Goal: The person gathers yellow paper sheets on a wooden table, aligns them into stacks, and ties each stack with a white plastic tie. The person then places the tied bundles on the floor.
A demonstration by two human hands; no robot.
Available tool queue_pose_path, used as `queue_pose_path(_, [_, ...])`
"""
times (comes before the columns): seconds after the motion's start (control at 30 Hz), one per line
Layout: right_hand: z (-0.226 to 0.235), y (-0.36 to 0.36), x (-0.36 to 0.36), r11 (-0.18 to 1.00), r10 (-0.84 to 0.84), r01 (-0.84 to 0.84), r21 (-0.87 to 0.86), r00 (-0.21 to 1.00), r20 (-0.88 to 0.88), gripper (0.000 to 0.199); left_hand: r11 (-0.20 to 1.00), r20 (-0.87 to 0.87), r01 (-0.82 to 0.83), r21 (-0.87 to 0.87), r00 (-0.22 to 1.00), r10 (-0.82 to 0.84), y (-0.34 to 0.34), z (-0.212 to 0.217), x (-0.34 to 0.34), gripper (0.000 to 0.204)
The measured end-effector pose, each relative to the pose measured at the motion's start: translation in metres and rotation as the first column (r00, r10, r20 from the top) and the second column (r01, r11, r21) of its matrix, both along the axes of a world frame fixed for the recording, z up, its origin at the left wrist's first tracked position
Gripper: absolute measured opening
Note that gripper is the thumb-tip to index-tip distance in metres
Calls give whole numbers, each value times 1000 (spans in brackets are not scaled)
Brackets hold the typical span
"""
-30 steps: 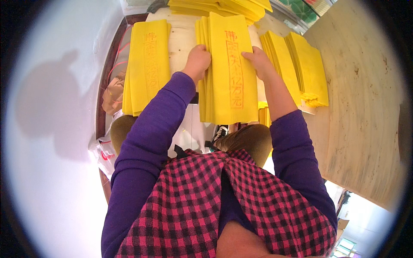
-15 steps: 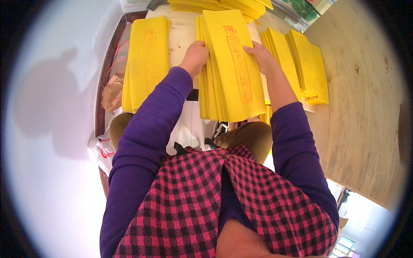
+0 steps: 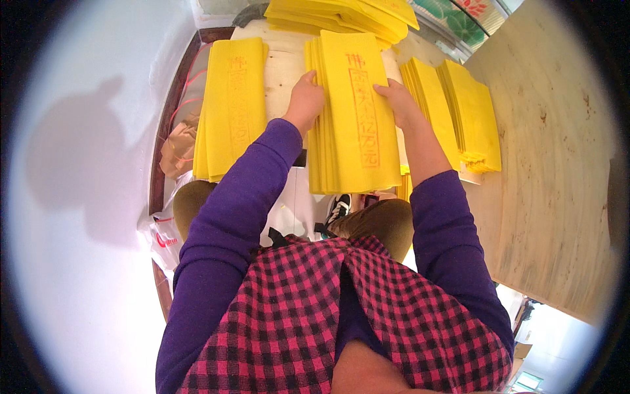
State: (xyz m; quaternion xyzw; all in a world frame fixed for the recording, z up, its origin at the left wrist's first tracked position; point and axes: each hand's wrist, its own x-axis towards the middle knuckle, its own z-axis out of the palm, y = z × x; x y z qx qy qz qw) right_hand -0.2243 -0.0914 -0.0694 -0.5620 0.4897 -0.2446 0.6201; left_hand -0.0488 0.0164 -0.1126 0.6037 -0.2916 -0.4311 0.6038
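Between my hands is a stack of long yellow paper sheets (image 3: 351, 131) with red printing down the top one. My left hand (image 3: 306, 102) grips its left edge, where several layers fan out. On the opposite edge my right hand (image 3: 398, 103) holds on, thumb on top and the other fingers hidden beneath or behind. A similar printed yellow stack (image 3: 233, 108) lies to the left, its lower end reaching past the board's near edge.
Beyond my hands, more yellow sheets (image 3: 341, 16) are piled on the wooden board (image 3: 279, 72). Two stacks of folded yellow paper (image 3: 467, 118) lie at the right, beside a tall wooden panel (image 3: 551, 157). A white wall (image 3: 85, 262) bounds the left. My knees (image 3: 380, 226) are below the board.
The whole view has shifted, so everything sits slightly lower. The layers at the left edge of the held stack are closer together, and the stack lies a little straighter.
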Motion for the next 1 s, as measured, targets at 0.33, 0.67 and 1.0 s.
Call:
queue_pose_path(0.33, [1,9,-2,999,34,-35,-37,999,-13,31,940,486,-238,-245,809,332,-4,-30,7,33])
queue_pose_path(0.67, [-17,12,-11,1000,-14,14,-17,1000,4,33,989,215,-145,-16,966,146,-4,-38,12,37])
queue_pose_path(1.0, [-26,22,-11,995,-67,60,75,994,92,34,988,230,-156,-8,961,153,-6,-14,3,39])
